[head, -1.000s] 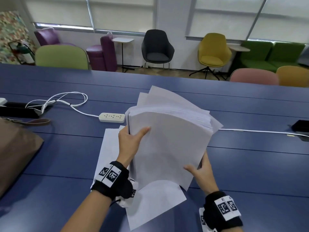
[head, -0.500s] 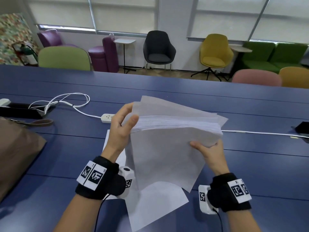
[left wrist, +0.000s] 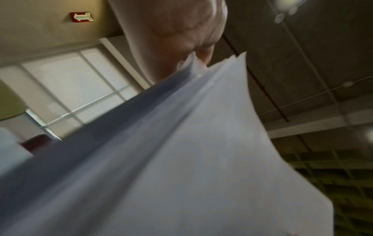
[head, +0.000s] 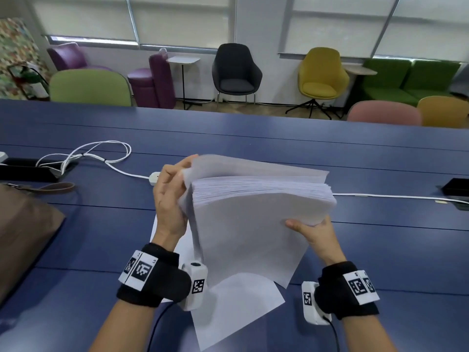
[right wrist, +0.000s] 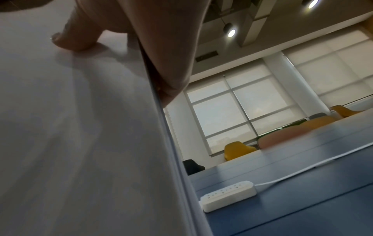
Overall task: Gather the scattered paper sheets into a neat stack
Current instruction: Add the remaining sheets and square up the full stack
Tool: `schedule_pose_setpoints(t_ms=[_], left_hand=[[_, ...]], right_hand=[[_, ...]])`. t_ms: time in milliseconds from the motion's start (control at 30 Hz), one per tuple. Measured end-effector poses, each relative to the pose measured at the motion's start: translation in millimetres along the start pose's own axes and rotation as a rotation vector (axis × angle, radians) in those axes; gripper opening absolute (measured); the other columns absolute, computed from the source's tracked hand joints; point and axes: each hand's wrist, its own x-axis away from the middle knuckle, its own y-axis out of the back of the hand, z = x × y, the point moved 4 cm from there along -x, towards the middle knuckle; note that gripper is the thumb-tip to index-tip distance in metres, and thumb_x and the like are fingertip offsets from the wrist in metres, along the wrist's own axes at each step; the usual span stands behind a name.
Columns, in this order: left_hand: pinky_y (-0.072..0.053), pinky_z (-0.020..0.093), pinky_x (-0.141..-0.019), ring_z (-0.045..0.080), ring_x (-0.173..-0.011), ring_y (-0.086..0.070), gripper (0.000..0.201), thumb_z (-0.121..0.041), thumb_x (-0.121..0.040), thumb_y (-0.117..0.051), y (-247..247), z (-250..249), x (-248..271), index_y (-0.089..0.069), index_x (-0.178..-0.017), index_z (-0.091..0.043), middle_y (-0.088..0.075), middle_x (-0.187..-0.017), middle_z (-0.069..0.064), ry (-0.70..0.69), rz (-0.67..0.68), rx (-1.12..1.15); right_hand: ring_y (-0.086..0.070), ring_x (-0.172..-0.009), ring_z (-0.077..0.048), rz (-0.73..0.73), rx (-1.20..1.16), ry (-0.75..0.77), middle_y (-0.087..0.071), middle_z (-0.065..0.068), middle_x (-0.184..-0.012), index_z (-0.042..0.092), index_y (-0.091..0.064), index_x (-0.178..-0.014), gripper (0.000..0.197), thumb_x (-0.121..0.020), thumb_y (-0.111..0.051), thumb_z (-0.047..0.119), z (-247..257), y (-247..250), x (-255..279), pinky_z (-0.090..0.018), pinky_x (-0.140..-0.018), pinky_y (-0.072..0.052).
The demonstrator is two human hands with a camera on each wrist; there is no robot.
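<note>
Because the stack (head: 253,224) at frame centre looked heavy, floppy and slippery, the left hand (head: 170,199) and right hand (head: 314,235) each gripped a side edge.

The paper stack (head: 253,224) hides the right hand's fingers and most of the power strip (head: 154,178).

1. Windows (head: 177,19) – a wide row along the far wall, pale roller blinds drawn, daylight glowing through.
2. Chairs – black armchair (head: 236,72), mustard swivel chair (head: 322,74), purple seats (head: 154,80), lime chair back (head: 90,87), pink chair back (head: 383,111).
3. Green sofa (head: 411,80) at the far right.
4. Small side table (head: 183,60) on a thin stem.
5. Long blue table (head: 253,133) in the foreground.
6. Ceiling – dark, with round spotlights (right wrist: 231,32) lit.
</note>
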Motion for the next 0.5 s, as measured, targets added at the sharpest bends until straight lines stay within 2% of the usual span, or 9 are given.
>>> schedule_pose_setpoints(t_ms=[33,100,133,167,233,300,367,433,500], left_hand=[[-0.047,0.023,-0.068,0.01,-0.084,-0.062,0.027,-0.019,-0.085,-0.04,5.4,4.6,3.3,-0.062,-0.079,-0.033,-0.068,-0.099,-0.009,0.004,-0.016,-0.027],[-0.046,0.024,-0.068,0.008,-0.086,-0.06,0.017,-0.044,-0.084,-0.047,19.7,16.9,11.2,-0.058,-0.096,-0.038,-0.062,-0.102,-0.013,0.02,-0.073,-0.081],[-0.046,0.024,-0.072,0.008,-0.09,-0.058,0.026,-0.056,-0.08,-0.052,25.7,23.4,17.0,-0.056,-0.101,-0.041,-0.061,-0.103,-0.015,-0.009,-0.074,-0.144],[-0.045,0.027,-0.076,0.009,-0.09,-0.056,0.026,-0.059,-0.08,-0.052,29.1,30.3,23.7,-0.055,-0.1,-0.043,-0.06,-0.101,-0.015,-0.021,-0.047,-0.219],[-0.038,0.039,-0.07,0.012,-0.072,-0.046,0.015,-0.049,-0.087,-0.046,37.2,41.9,31.9,-0.055,-0.08,-0.04,-0.053,-0.078,-0.012,0.022,-0.061,-0.307],[-0.03,0.037,-0.063,0.011,-0.062,-0.032,0.028,-0.042,-0.09,-0.042,44.0,50.3,29.6,-0.047,-0.063,-0.035,-0.04,-0.063,-0.014,0.09,-0.114,-0.35],[-0.028,0.033,-0.06,0.01,-0.06,-0.03,0.03,-0.04,-0.089,-0.043,39.3,46.1,20.9,-0.041,-0.062,-0.027,-0.037,-0.059,-0.016,0.101,-0.101,-0.37],[-0.028,0.026,-0.058,0.004,-0.058,-0.031,0.03,-0.036,-0.09,-0.042,27.8,38.7,11.2,-0.038,-0.065,-0.02,-0.039,-0.058,-0.017,0.082,-0.041,-0.381],[-0.033,0.019,-0.059,-0.002,-0.06,-0.039,0.031,-0.042,-0.092,-0.042,9.8,27.6,5.3,-0.045,-0.07,-0.02,-0.047,-0.062,-0.021,0.061,0.057,-0.372]], right_hand=[[-0.069,-0.074,-0.002,0.007,0.009,-0.015,-0.074,0.012,-0.077,0.021,-0.065,-0.086,0.037,-0.07,-0.071,-0.011,-2.6,0.3,0.5,-0.014,-0.066,-0.052],[-0.069,-0.074,-0.005,0.005,0.018,-0.041,-0.074,0.01,-0.077,0.019,-0.068,-0.082,0.032,-0.071,-0.071,-0.01,-5.5,1.1,1.1,-0.015,-0.066,-0.053],[-0.069,-0.074,-0.005,0.004,0.014,-0.05,-0.074,0.009,-0.077,0.019,-0.07,-0.079,0.03,-0.07,-0.072,-0.01,-5.9,1.6,1.2,-0.015,-0.066,-0.053],[-0.069,-0.073,-0.005,0.011,0.011,-0.052,-0.075,0.009,-0.077,0.019,-0.072,-0.075,0.029,-0.068,-0.074,-0.009,-5.6,1.3,1.5,-0.015,-0.065,-0.053],[-0.069,-0.073,-0.005,0.016,0.002,-0.057,-0.074,0.008,-0.076,0.022,-0.075,-0.072,0.03,-0.066,-0.075,-0.007,-4.7,0.4,1.5,-0.015,-0.064,-0.053],[-0.069,-0.071,-0.005,0.005,-0.012,-0.061,-0.074,0.007,-0.074,0.018,-0.073,-0.073,0.029,-0.068,-0.073,-0.011,-4.1,0.7,1.4,-0.015,-0.063,-0.053],[-0.069,-0.072,-0.006,0.001,-0.015,-0.064,-0.074,0.007,-0.075,0.016,-0.069,-0.081,0.03,-0.071,-0.069,-0.012,-3.1,0.4,1.3,-0.015,-0.063,-0.053],[-0.07,-0.073,-0.006,0.016,-0.019,-0.059,-0.075,0.007,-0.076,0.015,-0.067,-0.085,0.029,-0.069,-0.072,-0.01,-0.7,-1.7,0.8,-0.015,-0.064,-0.053],[-0.07,-0.074,-0.005,0.024,-0.025,-0.05,-0.075,0.008,-0.077,0.015,-0.067,-0.086,0.031,-0.062,-0.077,-0.002,1.4,-2.8,0.1,-0.014,-0.064,-0.052]])
